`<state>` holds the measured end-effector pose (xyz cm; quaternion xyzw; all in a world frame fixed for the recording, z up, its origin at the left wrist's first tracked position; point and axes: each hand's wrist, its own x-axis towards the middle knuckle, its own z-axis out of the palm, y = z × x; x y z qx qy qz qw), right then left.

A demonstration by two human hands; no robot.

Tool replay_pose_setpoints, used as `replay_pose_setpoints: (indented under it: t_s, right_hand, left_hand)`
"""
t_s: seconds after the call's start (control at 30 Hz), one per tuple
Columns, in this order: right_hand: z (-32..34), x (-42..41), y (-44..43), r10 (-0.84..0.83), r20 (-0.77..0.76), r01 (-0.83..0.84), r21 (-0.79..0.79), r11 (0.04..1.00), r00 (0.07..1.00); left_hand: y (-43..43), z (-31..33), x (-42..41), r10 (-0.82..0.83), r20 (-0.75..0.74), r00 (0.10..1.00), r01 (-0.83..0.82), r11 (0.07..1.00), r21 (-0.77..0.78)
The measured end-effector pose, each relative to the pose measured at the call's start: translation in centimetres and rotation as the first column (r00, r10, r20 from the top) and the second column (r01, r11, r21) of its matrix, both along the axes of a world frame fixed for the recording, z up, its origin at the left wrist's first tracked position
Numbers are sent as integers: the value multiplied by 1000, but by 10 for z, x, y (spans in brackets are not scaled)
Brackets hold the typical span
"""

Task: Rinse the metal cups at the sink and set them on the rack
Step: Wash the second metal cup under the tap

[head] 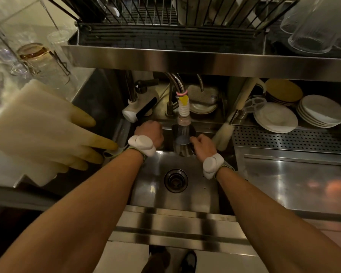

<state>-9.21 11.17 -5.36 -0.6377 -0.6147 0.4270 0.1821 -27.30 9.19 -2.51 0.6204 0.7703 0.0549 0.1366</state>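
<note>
A metal cup (182, 146) stands upright under the faucet nozzle (183, 110), over the steel sink (156, 194). Water runs from the nozzle into the cup's open mouth. My right hand (204, 145) grips the cup at its right side. My left hand (150, 132) is closed just left of the cup, at the sink's back edge; what it holds is hidden. The wire dish rack (165, 14) sits on the shelf above the sink.
Pale rubber gloves (47, 134) lie on the left counter, with glasses (34, 56) behind them. Stacked white plates (321, 113) and a bottle brush (224, 134) sit to the right, beside a perforated drain tray (287, 137). Clear glasses (313, 32) stand at the upper right.
</note>
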Motion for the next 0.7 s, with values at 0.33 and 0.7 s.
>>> replay_pose_setpoints:
  t_s: [0.33,0.7]
  right_hand:
    - [-1,-2,-7,-30,-41,30,-6,1000,999]
    - [7,-3,0,-57,-96,43,-141,989,994]
  left_hand:
    - [-26,-15,5,-41,79,996,52,989,-138]
    - [-19,-2,19,-8,343,939,66,985,-158]
